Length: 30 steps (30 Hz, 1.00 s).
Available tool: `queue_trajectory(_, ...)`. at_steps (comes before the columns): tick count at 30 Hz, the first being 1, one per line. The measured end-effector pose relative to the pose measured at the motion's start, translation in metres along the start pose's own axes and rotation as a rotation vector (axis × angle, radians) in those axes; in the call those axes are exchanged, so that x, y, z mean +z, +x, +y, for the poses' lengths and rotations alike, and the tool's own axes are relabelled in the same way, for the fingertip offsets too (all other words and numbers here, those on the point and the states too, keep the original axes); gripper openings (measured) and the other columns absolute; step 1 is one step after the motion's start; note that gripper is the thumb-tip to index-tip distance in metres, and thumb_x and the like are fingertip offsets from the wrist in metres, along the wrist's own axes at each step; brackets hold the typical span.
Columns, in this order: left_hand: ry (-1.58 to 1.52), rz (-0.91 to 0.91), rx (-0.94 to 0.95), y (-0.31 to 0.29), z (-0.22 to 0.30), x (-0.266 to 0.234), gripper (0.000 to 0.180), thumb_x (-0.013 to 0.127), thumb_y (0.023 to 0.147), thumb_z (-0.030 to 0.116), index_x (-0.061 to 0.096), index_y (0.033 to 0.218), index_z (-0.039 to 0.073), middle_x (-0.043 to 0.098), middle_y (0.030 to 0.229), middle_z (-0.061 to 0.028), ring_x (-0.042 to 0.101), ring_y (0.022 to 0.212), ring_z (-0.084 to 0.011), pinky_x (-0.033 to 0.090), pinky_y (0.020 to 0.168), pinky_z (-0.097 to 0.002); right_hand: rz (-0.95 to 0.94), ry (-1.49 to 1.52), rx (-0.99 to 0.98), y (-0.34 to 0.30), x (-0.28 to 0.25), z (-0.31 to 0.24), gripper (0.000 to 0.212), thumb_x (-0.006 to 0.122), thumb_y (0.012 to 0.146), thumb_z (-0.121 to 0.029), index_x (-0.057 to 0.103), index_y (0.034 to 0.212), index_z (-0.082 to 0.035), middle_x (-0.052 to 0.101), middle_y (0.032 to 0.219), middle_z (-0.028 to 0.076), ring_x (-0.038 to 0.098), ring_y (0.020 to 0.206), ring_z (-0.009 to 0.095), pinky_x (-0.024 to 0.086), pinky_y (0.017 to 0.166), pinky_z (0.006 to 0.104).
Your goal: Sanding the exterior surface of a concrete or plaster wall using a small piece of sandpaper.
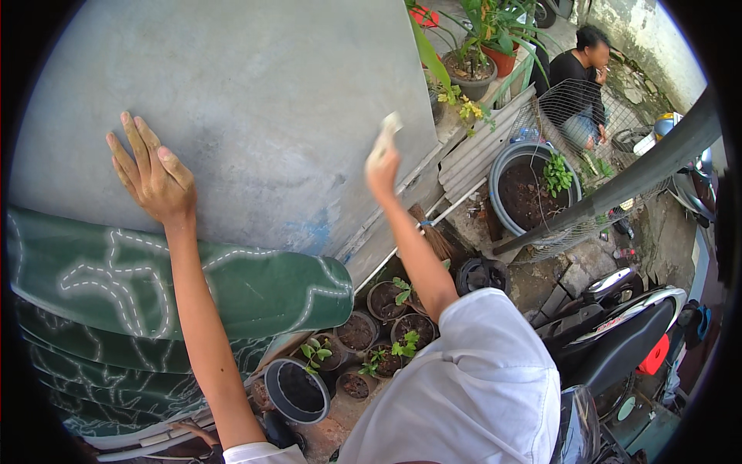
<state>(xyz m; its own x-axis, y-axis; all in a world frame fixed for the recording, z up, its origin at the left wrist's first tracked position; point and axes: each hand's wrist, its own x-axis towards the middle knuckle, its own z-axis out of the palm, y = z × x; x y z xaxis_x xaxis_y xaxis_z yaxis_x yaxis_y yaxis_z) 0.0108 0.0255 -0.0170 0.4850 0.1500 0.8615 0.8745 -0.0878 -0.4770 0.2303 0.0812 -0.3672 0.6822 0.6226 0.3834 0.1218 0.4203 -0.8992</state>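
My left hand lies flat, fingers spread, against a large grey wall panel. My right hand is raised near the panel's right edge and pinches a small pale folded piece, perhaps paper or cloth; I cannot tell which. A green patterned cloth hangs rolled over something just below my left hand. Both forearms reach up from white sleeves at the bottom.
Several small black pots with seedlings stand on the ground below. A large round tub of soil, wire mesh, potted plants and a broom lie to the right. A person crouches at the back right. A parked scooter stands lower right.
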Motion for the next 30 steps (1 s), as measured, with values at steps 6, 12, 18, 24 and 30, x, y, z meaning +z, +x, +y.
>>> queue_trajectory(6,0.011,0.001,0.004,-0.007,-0.014,-0.007,0.055,0.027,0.111,0.026,0.059,0.151,0.007,0.049,0.165,-0.0031,0.036,0.157,-0.0355,0.029,0.127,-0.0509,-0.020,-0.054,0.057,0.062,-0.001,0.006,0.047,0.045,0.106,-0.007,0.044,0.148,0.013,0.043,0.148,0.037,0.036,0.143,0.050,0.029,0.121,0.0484)
queue_trajectory(12,-0.004,0.000,-0.007,0.001,0.000,-0.003,0.055,0.027,0.111,0.027,0.059,0.151,0.007,0.049,0.165,-0.0028,0.036,0.157,-0.0345,0.028,0.127,-0.0500,0.139,-0.138,-0.002,0.060,-0.011,0.027,0.040,0.046,0.108,-0.012,0.060,0.136,0.012,0.063,0.129,0.039,0.057,0.130,0.051,0.045,0.113,0.0489)
queue_trajectory(18,0.016,-0.008,-0.008,-0.004,-0.009,-0.008,0.055,0.026,0.111,0.027,0.059,0.151,0.007,0.050,0.164,-0.0027,0.036,0.157,-0.0347,0.028,0.127,-0.0496,0.063,-0.043,0.077,0.087,-0.010,0.011,0.043,0.044,0.108,-0.011,0.054,0.141,0.015,0.053,0.143,0.040,0.044,0.145,0.049,0.033,0.125,0.0478)
queue_trajectory(24,0.005,-0.016,0.007,-0.004,-0.007,-0.005,0.056,0.025,0.112,0.028,0.057,0.153,0.006,0.048,0.165,-0.0046,0.035,0.157,-0.0357,0.026,0.128,-0.0498,-0.148,0.064,-0.092,-0.035,0.021,-0.066,0.059,0.044,0.101,0.001,0.033,0.158,0.012,0.033,0.163,0.037,0.026,0.156,0.047,0.019,0.131,0.0484)
queue_trajectory(30,0.000,-0.030,-0.006,-0.001,-0.007,-0.004,0.058,0.023,0.113,0.030,0.056,0.154,0.006,0.047,0.166,-0.0066,0.033,0.158,-0.0370,0.025,0.128,-0.0504,0.064,0.096,0.257,0.055,0.028,-0.030,0.053,0.044,0.107,-0.009,0.039,0.154,0.015,0.038,0.160,0.038,0.030,0.155,0.048,0.019,0.131,0.0484)
